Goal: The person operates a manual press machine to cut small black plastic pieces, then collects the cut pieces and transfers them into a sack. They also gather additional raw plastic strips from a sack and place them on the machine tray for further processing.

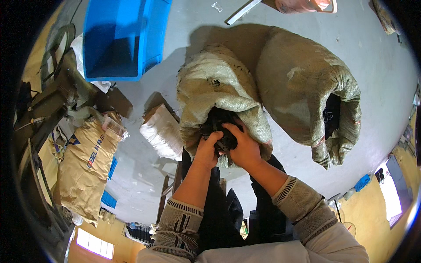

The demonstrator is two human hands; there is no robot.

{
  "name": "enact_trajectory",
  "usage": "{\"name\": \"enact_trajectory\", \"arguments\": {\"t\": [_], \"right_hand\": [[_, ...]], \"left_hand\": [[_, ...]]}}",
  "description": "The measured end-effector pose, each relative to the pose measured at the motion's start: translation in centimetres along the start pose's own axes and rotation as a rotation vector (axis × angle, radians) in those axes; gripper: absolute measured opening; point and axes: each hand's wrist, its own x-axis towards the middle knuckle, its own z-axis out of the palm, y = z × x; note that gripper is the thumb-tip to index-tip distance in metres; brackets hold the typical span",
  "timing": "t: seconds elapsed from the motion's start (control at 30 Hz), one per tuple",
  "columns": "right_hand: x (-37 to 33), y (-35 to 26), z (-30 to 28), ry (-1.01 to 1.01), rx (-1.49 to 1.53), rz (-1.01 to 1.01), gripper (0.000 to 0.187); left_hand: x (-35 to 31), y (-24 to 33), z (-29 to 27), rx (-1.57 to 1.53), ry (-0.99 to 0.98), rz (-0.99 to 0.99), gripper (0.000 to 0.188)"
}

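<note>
Directly before me stands a woven sack [215, 79] with its rolled mouth facing me. Dark black pieces [223, 116] fill the opening; their exact kind is hard to make out. My left hand [208, 149] is at the left of the mouth, fingers curled around a black piece. From the right, my right hand [242, 147] grips the same dark bunch, thumb and fingers bent over it. Both hands are close together at the sack's rim, and their lower fingers are hidden behind the pieces.
A second woven sack [298, 83] with black contents lies to the right. An empty-looking blue bin [153, 35] is at the upper left. Beside the near sack sits a white wrapped bundle [162, 133]. Farther left are a brown paper bag [83, 171] and a dark machine frame [48, 105].
</note>
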Motion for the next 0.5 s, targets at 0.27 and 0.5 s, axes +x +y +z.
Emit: {"name": "enact_trajectory", "arguments": {"t": [0.27, 0.5], "right_hand": [[0.7, -3.0, -0.1, 0.169, -0.232, -0.280, 0.062], [-4.8, -4.2, -0.5, 0.187, -0.338, -0.351, 0.063]], "left_hand": [[-1.7, 2.9, 0.7, -0.110, -0.059, 0.199, 0.035], [-7.1, 0.5, 1.1, -0.147, -0.065, 0.280, 0.045]]}}
